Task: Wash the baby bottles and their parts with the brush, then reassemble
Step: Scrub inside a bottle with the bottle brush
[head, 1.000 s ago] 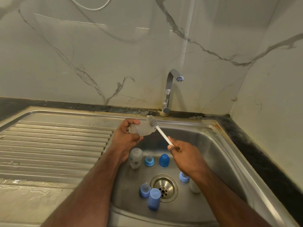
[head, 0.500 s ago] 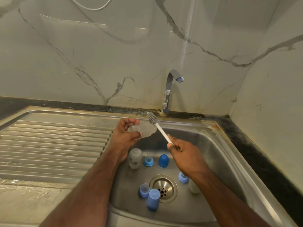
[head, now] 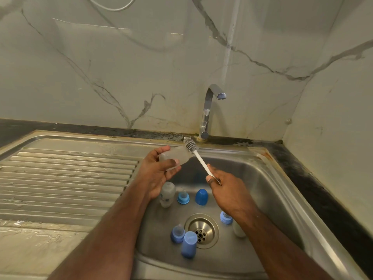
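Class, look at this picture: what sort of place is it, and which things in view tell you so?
Most likely a home kitchen: a steel sink with a ribbed draining board, a tap at the marble-look wall, and a dark countertop.

I find no legible text, brand, number or sign anywhere in the head view. The only candidate is a small dark blue printed mark low on the translucent bottle standing in the sink; I can see that it is print, but it is too small and blurred to read. The bottle held in the left hand shows no markings I can make out.
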`<state>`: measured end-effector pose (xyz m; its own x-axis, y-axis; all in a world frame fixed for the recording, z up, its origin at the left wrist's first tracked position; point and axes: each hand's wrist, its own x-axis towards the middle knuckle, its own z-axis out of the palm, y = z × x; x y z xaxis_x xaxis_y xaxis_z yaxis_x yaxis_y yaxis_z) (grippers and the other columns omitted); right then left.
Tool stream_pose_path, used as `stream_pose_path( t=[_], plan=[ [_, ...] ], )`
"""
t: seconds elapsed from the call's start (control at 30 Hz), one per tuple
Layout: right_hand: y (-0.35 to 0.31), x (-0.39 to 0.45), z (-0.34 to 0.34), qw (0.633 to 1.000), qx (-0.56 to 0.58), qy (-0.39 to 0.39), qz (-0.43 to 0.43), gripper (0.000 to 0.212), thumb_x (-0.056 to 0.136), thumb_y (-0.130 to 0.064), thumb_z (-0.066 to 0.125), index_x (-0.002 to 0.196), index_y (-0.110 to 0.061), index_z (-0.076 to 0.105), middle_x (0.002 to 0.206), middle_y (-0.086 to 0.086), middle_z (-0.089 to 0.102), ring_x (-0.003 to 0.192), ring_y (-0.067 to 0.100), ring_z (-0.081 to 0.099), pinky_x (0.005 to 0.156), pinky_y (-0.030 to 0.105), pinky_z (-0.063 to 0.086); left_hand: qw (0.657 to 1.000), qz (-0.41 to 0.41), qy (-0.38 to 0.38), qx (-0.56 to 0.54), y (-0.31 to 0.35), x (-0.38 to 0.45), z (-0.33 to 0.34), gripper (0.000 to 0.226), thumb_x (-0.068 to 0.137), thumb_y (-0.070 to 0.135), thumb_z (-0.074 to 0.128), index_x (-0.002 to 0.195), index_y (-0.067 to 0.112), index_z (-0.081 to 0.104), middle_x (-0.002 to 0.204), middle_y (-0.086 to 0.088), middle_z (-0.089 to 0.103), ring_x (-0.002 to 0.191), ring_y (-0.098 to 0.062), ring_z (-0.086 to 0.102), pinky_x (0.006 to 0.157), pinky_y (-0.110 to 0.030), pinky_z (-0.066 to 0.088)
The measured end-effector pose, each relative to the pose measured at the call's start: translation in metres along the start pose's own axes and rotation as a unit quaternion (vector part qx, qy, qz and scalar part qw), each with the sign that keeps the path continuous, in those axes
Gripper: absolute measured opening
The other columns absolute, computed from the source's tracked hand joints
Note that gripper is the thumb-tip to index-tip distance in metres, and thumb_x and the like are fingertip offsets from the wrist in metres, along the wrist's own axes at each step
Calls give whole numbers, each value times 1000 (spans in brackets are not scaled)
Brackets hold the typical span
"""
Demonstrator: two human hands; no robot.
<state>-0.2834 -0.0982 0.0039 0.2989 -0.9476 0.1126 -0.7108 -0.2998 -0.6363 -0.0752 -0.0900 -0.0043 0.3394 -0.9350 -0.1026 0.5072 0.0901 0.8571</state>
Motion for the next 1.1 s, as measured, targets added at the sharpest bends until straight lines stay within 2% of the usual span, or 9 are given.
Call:
stream_pose_path(
  t=[0.17, 0.3, 0.5, 0.67, 0.8, 0.93, 1.0, 1.1],
  plan=[
    [3, -1, 6, 1000, 8, 1, -4, 46, 105, -40, 44, 151, -37, 39, 121, -4, 67, 88, 8, 62, 79, 22, 48, 998, 20, 51, -12, 0, 4, 1, 47, 84, -14, 70, 122, 10, 59, 131, -18, 57, 111, -35, 66, 71, -31, 63],
    [2, -2, 6, 1000, 4, -3, -16, 46, 105, -41, 44, 150, -38, 40, 118, -6, 68, 86, 7, 62, 79, 21, 47, 995, 12, 83, -58, 4, 4, -6, 39, 87, -2, 73, 123, 6, 61, 123, -19, 67, 105, -35, 72, 70, -32, 64],
    [1, 3, 8, 1000, 24, 17, -11, 47, 105, -41, 45, 151, -38, 39, 120, -3, 67, 85, 8, 58, 78, 22, 46, 998, -19, 43, -30, 2, -2, -3, 35, 88, 7, 75, 120, 5, 61, 118, -24, 68, 97, -36, 75, 73, -33, 65],
    [0, 3, 9, 999, 36, 27, -11, 48, 105, -41, 44, 152, -37, 37, 104, -6, 63, 78, 7, 59, 70, 19, 46, 999, -46, 11, -14, 2, -5, 0, 38, 90, 12, 75, 124, 3, 59, 117, -27, 67, 94, -37, 75, 69, -30, 65],
    [2, 1, 7, 999, 38, 27, -10, 48, 105, -40, 45, 152, -36, 38, 112, -5, 65, 81, 5, 58, 72, 17, 43, 997, -52, 37, -33, 2, -4, 1, 38, 90, 15, 75, 122, 1, 60, 112, -28, 69, 92, -37, 76, 69, -30, 64],
    [4, -4, 10, 1000, 17, 5, -23, 46, 104, -41, 47, 150, -37, 41, 126, -5, 66, 87, 6, 56, 77, 16, 42, 992, -47, 83, -84, 7, 0, -6, 31, 90, 18, 75, 114, 3, 62, 109, -25, 70, 80, -31, 77, 69, -29, 62],
    [5, -4, 9, 1000, 18, 6, -20, 46, 104, -40, 47, 150, -37, 41, 123, -6, 67, 86, 6, 57, 78, 17, 43, 992, -61, 77, -77, 8, -1, -6, 28, 91, 19, 74, 112, 4, 62, 107, -25, 70, 77, -30, 77, 70, -28, 62],
    [5, 1, 8, 1000, 17, 16, -17, 47, 105, -39, 46, 151, -38, 39, 114, -6, 67, 81, 5, 58, 68, 11, 42, 994, -80, 54, -56, 7, -4, -3, 33, 91, 20, 74, 116, 2, 62, 107, -27, 70, 79, -31, 77, 65, -27, 63]
  ],
)
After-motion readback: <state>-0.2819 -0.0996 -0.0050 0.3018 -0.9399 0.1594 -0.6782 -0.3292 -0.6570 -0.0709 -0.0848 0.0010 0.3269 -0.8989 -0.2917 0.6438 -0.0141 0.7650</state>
